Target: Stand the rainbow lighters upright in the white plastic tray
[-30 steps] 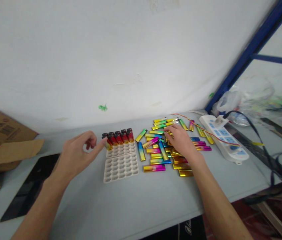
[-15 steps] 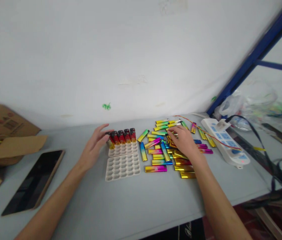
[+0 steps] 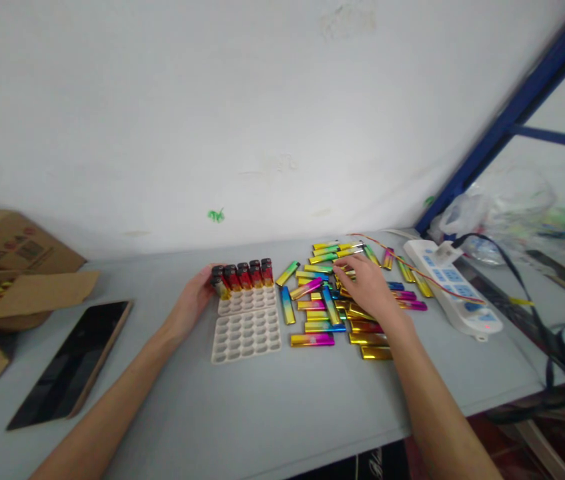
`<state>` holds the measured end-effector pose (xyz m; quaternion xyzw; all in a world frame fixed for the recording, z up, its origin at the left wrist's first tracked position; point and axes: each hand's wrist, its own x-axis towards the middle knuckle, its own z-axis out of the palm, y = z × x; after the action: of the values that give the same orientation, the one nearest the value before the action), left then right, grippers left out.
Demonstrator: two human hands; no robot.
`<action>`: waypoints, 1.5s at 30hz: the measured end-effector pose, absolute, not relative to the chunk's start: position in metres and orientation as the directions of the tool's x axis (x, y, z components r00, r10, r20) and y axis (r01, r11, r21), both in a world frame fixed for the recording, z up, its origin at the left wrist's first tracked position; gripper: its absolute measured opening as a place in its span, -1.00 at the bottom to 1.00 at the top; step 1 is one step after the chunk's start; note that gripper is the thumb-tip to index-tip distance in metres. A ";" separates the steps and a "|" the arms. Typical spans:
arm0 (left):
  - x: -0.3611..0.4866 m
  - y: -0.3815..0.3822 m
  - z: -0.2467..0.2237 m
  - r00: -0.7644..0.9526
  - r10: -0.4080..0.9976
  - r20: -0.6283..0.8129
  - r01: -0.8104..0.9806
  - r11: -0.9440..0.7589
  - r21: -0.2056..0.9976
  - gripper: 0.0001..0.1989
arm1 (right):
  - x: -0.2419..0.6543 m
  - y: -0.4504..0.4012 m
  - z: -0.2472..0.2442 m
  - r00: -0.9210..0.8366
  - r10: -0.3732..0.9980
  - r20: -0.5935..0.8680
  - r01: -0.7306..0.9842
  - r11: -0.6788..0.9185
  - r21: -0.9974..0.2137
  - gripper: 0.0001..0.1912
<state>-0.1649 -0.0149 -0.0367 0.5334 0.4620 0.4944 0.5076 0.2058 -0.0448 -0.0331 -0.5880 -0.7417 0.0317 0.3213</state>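
Red and yellow lighters [image 3: 243,276] with black tops stand upright in rows at the back of a white tray [image 3: 246,335] of small hollows. My left hand [image 3: 191,301] is at the left end of these rows, closed against the end lighter [image 3: 221,287], with its fingertips hidden behind the tops. To the right lies a loose pile of slim, shiny lighter-sized pieces [image 3: 312,340] in gold, pink, green and blue. My right hand [image 3: 368,285] rests over this pile, fingers curled and thumb pressed in; whatever is between them is hidden.
A dark-screened phone [image 3: 69,367] and an open cardboard box [image 3: 37,293] with yellow-green pieces are on the left. On the right are a white power strip [image 3: 455,283], a red wire [image 3: 429,275], black cables [image 3: 517,270] and clear plastic bags [image 3: 467,207]. A white wall [image 3: 262,120] rises behind.
My left hand has moved in closer to the end lighter, its raised fingers going down behind the tops. My right hand has stayed over the pile with little change.
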 end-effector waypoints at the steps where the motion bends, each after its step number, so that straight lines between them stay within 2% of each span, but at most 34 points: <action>1: -0.165 -0.015 -0.037 0.081 0.995 0.058 -0.002 -0.058 0.998 -0.47 | 0.206 -0.046 -0.032 -0.104 0.895 0.433 0.849 0.307 -0.430 -0.82; 7: -0.163 -0.019 -0.033 0.064 0.997 0.029 0.001 -0.029 1.000 -0.46 | 0.202 -0.054 -0.014 -0.141 0.930 0.341 0.832 0.298 -0.468 -0.88; 12: -0.164 -0.023 -0.027 0.057 0.996 0.069 0.012 -0.070 0.997 -0.46 | 0.195 -0.075 0.004 -0.246 0.941 0.234 0.773 0.335 -0.538 -0.82; 15: -0.166 -0.027 -0.020 0.093 0.986 0.140 0.116 -0.151 0.982 -0.48 | 0.191 -0.101 0.004 -0.279 0.943 0.182 0.751 0.332 -0.570 -0.86; 17: -0.166 -0.029 -0.018 0.145 0.972 0.186 0.220 -0.215 0.952 -0.39 | 0.188 -0.119 -0.002 -0.264 0.949 0.171 0.782 0.314 -0.538 -0.82; 20: -0.160 -0.031 -0.022 0.186 0.959 0.213 0.321 -0.265 0.909 -0.13 | 0.186 -0.135 -0.016 -0.181 0.961 0.210 0.846 0.261 -0.464 -0.68; 24: -0.142 -0.035 -0.036 0.009 0.961 0.275 0.400 -0.255 0.880 0.05 | 0.191 -0.129 -0.029 -0.082 0.949 0.305 0.878 0.213 -0.428 -0.82; 27: -0.130 -0.041 -0.042 -0.155 0.941 0.302 0.462 -0.201 0.864 0.06 | 0.202 -0.124 -0.032 -0.030 0.928 0.373 0.868 0.208 -0.450 -0.90; 29: -0.125 -0.045 -0.043 -0.191 0.933 0.305 0.477 -0.184 0.860 0.05 | 0.212 -0.127 -0.032 0.017 0.902 0.431 0.865 0.203 -0.459 -0.87; 34: -0.125 -0.046 -0.045 -0.155 0.943 0.294 0.455 -0.196 0.869 0.04 | 0.235 -0.155 -0.038 0.087 0.848 0.523 0.872 0.188 -0.451 -0.77; 39: -0.129 -0.039 -0.049 -0.140 0.946 0.292 0.495 -0.188 0.848 -0.02 | 0.252 -0.182 -0.049 0.070 0.867 0.493 0.872 0.186 -0.452 -0.71; 45: -0.125 -0.036 -0.043 -0.125 0.954 0.273 0.493 -0.179 0.852 0.01 | 0.261 -0.197 -0.055 0.171 0.864 0.474 0.867 0.097 -0.490 -0.62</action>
<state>-0.1251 -0.0362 -0.0433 0.6127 0.5903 0.4626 0.2493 0.2608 -0.1967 -0.0551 -0.6719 -0.6438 -0.0020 0.3662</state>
